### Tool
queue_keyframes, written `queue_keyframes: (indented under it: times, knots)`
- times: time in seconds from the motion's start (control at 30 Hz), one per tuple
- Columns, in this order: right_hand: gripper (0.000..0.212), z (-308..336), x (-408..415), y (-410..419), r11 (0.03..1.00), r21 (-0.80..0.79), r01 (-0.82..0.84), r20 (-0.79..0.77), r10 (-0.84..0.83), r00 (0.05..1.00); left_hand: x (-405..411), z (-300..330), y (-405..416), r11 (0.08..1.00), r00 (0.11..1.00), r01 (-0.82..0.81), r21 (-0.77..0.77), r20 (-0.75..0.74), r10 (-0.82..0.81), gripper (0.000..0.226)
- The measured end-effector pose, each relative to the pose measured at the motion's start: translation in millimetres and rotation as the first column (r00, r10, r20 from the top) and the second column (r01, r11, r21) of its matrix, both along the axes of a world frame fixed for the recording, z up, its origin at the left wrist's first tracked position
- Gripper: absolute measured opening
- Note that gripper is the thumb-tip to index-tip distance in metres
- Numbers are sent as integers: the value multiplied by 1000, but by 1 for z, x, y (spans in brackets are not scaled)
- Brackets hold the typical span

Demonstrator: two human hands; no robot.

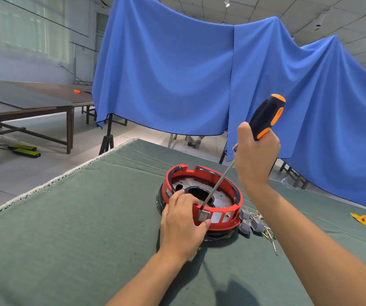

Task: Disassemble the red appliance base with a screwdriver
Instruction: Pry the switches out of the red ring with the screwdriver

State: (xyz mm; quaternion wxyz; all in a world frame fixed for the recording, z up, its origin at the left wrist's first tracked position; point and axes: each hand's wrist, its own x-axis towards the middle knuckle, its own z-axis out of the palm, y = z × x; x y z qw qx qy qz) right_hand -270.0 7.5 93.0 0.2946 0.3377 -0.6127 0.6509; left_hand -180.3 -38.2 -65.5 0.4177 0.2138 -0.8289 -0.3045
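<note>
While tilted, screwdriver (239, 155) tip-down toward switch (204, 216)

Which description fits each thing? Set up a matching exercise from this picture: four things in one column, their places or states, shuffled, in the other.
1. screwdriver
2. red appliance base
3. grey switches
4. yellow scrap

A. lies alone at the far right of the green cloth
B. steadied by the left hand
C. lie beside the base
D. gripped in the right hand

Pairs: 1-D, 2-B, 3-C, 4-A
</note>
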Motion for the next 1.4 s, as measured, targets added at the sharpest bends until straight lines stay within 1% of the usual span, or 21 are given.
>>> queue_keyframes:
  times: [0.1,0.2,0.37,0.47,0.57,0.63,0.8,0.93,1.03,1.1,1.17,1.27,1.33,1.4]
  knots:
    - [31,1,-5,-4,1000,27,-5,-19,6,1000,0,1,0,1000,1000,-1,4,0,1,42]
    - [32,4,-10,-9,996,89,10,-30,-7,1000,0,1,-1,1000,1000,2,0,0,-2,41]
    - [37,12,-17,-22,969,237,69,-46,-59,997,0,1,-1,1000,1000,2,1,-5,-2,40]
    - [44,15,-21,-37,953,298,62,-12,-61,998,0,0,-2,1000,1000,6,5,-5,-6,39]
    - [43,16,-23,-54,915,396,83,-2,-90,996,-1,-1,-2,1000,1000,-2,-3,-27,2,40]
    - [41,15,-26,-65,893,443,79,-3,-86,996,-2,-2,-3,1000,999,-9,-6,-38,9,42]
    - [38,9,-34,-83,845,534,41,34,-70,997,-5,-4,-3,1000,1000,-8,-22,3,8,45]
    - [37,1,-42,-89,829,559,-11,63,-30,998,-7,-3,-3,999,1000,5,-40,13,-4,46]
    - [36,2,-40,-86,826,558,-79,100,27,995,-5,0,-2,999,1000,14,-47,1,-14,42]
    - [38,5,-37,-80,842,528,-114,121,58,991,-4,2,-2,998,1000,25,-55,8,-24,40]
    - [40,10,-34,-68,882,452,-136,132,85,988,-3,2,-2,998,999,38,-51,-6,-38,37]
    - [29,20,-26,-39,936,323,-140,142,98,985,-1,3,-3,998,998,50,-47,-27,-51,33]
    - [28,23,-23,-13,969,229,-98,145,66,987,-1,2,-3,997,999,52,-49,-7,-52,32]
    - [30,19,-25,11,993,95,-64,183,46,982,-1,1,-5,998,999,48,-38,-13,-48,32]
